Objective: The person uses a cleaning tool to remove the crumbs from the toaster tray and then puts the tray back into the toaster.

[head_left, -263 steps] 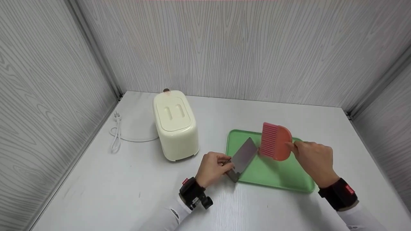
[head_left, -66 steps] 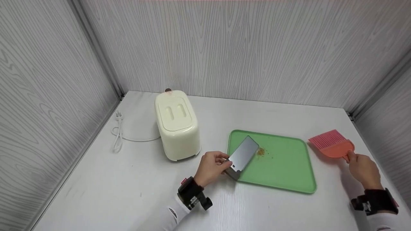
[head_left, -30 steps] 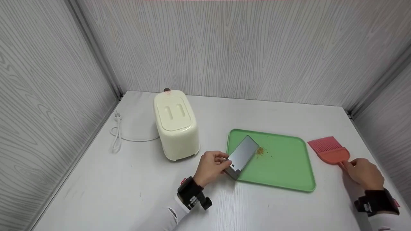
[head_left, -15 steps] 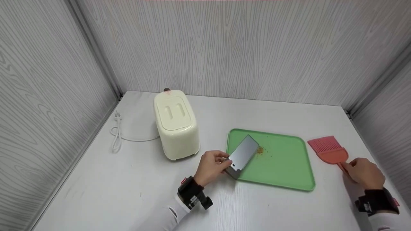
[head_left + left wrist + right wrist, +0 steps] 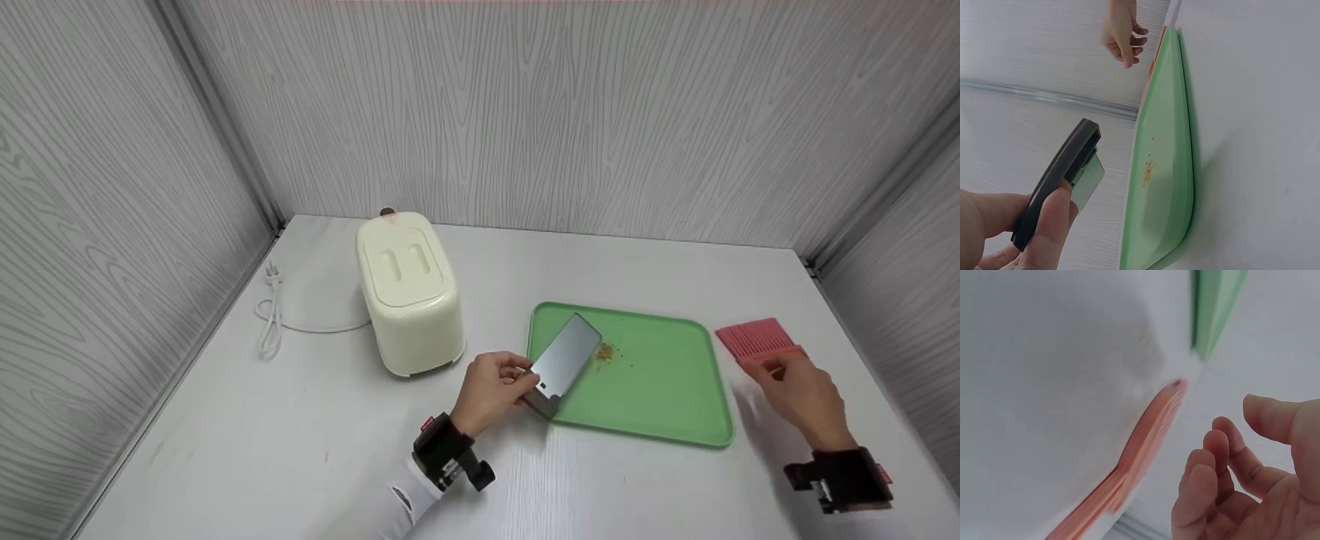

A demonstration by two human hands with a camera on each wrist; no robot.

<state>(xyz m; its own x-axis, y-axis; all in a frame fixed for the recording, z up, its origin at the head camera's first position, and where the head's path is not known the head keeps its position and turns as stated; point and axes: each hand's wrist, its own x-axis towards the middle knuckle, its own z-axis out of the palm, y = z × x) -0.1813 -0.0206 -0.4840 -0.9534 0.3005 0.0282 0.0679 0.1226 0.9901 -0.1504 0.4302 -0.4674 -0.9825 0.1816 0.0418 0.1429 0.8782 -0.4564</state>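
Observation:
My left hand [image 5: 491, 390] pinches a toaster crumb tray [image 5: 566, 356] by its dark end, thumb on one face and fingers behind. Its shiny metal plate slants over the left part of a green tray [image 5: 645, 409]. In the left wrist view the dark handle [image 5: 1053, 183] sits between thumb and fingers. A small heap of brown crumbs [image 5: 604, 352] lies on the green tray. My right hand [image 5: 806, 397] hovers above a pink and orange brush [image 5: 756, 337], hiding its handle in the head view. The right wrist view shows bent fingers and thumb apart, with the brush [image 5: 1145, 433] lying below.
A cream toaster [image 5: 411, 300] with a lid on top stands left of the green tray. Its white cord and plug [image 5: 273, 315] lie on the table further left. Grey wood-grain walls [image 5: 510, 112] enclose the back and both sides.
The brush went from over the green tray to the table at its right. My right hand has let go of its handle and moved left and up over it. The left hand has stayed put.

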